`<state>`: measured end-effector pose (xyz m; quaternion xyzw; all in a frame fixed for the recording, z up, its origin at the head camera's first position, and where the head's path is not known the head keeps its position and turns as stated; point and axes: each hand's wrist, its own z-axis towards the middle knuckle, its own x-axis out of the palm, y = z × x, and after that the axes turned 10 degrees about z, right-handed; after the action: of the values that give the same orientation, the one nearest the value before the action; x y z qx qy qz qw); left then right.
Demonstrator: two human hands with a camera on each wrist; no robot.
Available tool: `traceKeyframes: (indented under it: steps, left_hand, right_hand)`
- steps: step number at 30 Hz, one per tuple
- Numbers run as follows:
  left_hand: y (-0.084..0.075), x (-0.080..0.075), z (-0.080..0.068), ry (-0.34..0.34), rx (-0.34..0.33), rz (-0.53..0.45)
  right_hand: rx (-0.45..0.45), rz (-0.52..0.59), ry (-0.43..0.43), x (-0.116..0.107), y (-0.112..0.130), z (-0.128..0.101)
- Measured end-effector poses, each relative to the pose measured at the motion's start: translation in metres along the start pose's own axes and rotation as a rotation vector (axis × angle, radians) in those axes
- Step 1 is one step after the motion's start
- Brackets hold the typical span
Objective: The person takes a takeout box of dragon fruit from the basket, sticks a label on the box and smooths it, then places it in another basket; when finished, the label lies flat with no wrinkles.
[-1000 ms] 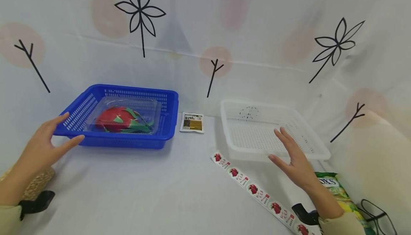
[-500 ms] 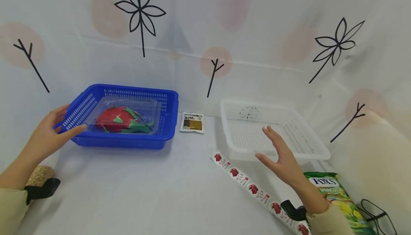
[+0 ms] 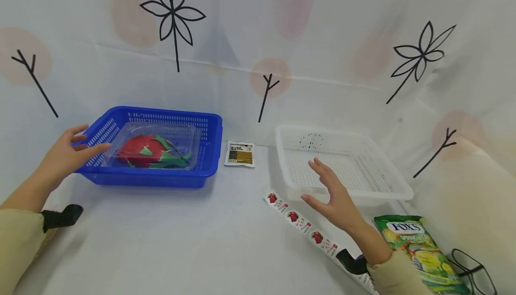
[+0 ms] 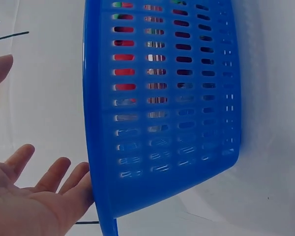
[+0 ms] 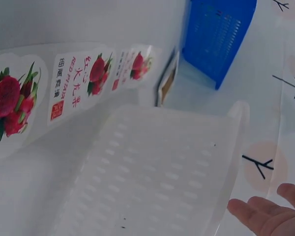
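Both your hands spread, holding nothing: left hand [image 3: 64, 156] at blue basket [image 4: 162, 113]; right hand [image 3: 332, 196] by white basket [image 5: 152, 172]. Only right wrist view reads sticker strip [image 5: 64, 88] "RED PITAYA"; head view shows "FOX'S" bag [image 3: 415, 250].

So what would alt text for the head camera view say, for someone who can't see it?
A person's open left hand touches a blue basket holding a boxed dragon fruit; their open right hand hovers by an empty white basket.

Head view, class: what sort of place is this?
Probably a staged sorting or labelling table: a patterned cloth backdrop, a blue basket holding a boxed dragon fruit, an empty white basket, and a sticker strip.
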<state>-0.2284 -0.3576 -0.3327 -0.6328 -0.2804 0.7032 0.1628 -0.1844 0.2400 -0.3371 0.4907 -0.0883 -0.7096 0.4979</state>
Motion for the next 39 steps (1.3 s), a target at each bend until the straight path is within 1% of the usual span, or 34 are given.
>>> traceKeyframes:
  steps: [1,4,6,8,12,17,21,27,34,39]
  left_hand:
    - [-0.006,-0.001,-0.002,0.009,-0.013,0.006]
    - [-0.026,-0.006,-0.009,0.051,-0.019,-0.007]
    - [-0.034,-0.008,-0.011,0.082,-0.016,-0.015]
    - [-0.037,-0.009,-0.01,0.102,-0.023,-0.019]
    - [-0.037,-0.011,-0.005,0.154,-0.033,-0.049]
    - [-0.033,-0.012,0.003,0.253,-0.037,-0.116]
    - [-0.031,-0.012,0.009,0.315,-0.039,-0.139]
    - [-0.031,-0.009,0.015,0.347,-0.046,-0.148]
    - [-0.03,-0.003,0.02,0.366,-0.031,-0.127]
    - [-0.032,0.0,0.024,0.411,-0.036,-0.111]
  right_hand:
    - [-0.005,0.004,0.002,0.002,0.001,0.001]
    - [-0.017,0.017,0.012,0.008,0.003,0.004]
    - [-0.02,0.028,0.021,0.012,0.006,0.006]
    - [-0.022,0.04,0.03,0.016,0.009,0.009]
    - [-0.029,0.067,0.052,0.026,0.012,0.014]
    - [-0.037,0.104,0.081,0.037,0.015,0.019]
    - [-0.025,0.122,0.101,0.046,0.019,0.024]
    - [-0.037,0.119,0.099,0.061,0.025,0.03]
    - [-0.038,0.16,0.144,0.082,0.028,0.042]
    - [-0.055,0.203,0.156,0.098,0.03,0.05]
